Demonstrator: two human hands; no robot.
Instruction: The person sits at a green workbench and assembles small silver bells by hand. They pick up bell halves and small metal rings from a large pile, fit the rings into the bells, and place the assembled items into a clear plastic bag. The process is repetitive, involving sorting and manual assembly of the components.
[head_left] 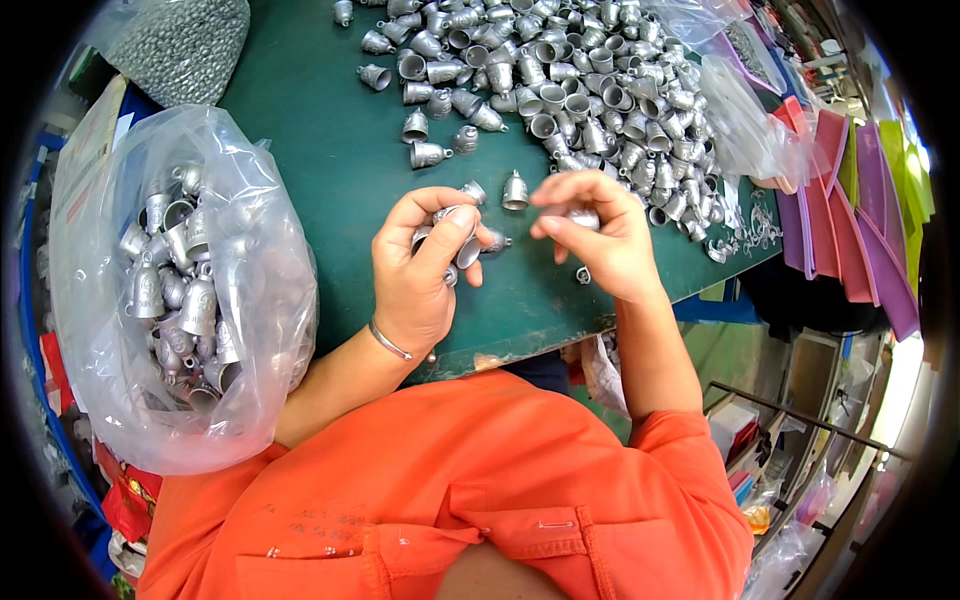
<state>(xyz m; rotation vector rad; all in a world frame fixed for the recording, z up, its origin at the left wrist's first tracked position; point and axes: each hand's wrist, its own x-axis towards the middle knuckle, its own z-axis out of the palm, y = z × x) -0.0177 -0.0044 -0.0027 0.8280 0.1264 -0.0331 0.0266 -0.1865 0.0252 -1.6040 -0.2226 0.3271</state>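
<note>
My left hand (428,255) is closed around several small silver-grey metal bells (468,252), pinched between thumb and fingers with their open mouths showing. Just to its right, my right hand (600,235) is curled, its fingertips slightly blurred, with a metal bell (583,217) partly visible between thumb and fingers. Between the hands, a single bell (515,191) stands upright on the green tabletop (310,150). Another small bell (583,275) shows beneath my right hand, and one more (494,240) lies beside my left fingers.
A large heap of bells (600,90) covers the table's far right side. At left, a clear plastic bag (285,290) holds more bells. A bag of small grey pieces (180,55) sits far left. Pink and purple bins (835,190) stand at the right, beside small wire-like bits (755,230).
</note>
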